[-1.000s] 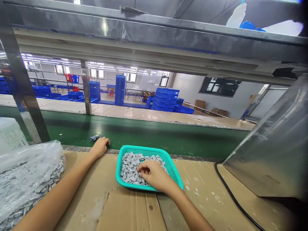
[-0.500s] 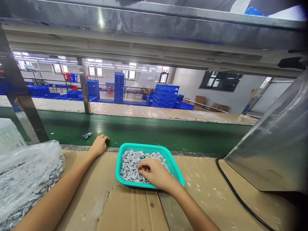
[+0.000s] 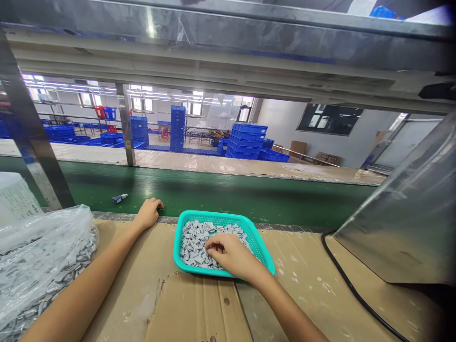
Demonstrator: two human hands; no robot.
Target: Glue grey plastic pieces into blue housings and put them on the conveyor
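Note:
A turquoise basket [image 3: 181,247] stands on the cardboard-covered bench, with many small grey plastic parts [image 3: 194,242] in it. Over the parts is my right hand [image 3: 233,254], its thumb and fingers curled towards each other; whether a part lies between the fingertips is too small to tell. My left hand [image 3: 148,212] rests at the edge of the green belt [image 3: 213,190], left of the basket, with fingers bent and their tips partly hidden. A small dark blue and white object [image 3: 119,198] lies on the belt, left of my left hand.
A clear plastic bag [image 3: 46,256] full of grey parts sits at the left, before a white container [image 3: 17,202]. Metal posts [image 3: 125,126] rise at the left. A metal panel [image 3: 402,213] and black cable [image 3: 351,285] are at the right. Blue crates [image 3: 245,141] stand beyond.
The blue and white object has shifted left along the belt, away from my left hand. Both hands keep nearly the same pose and place. The view has tilted slightly.

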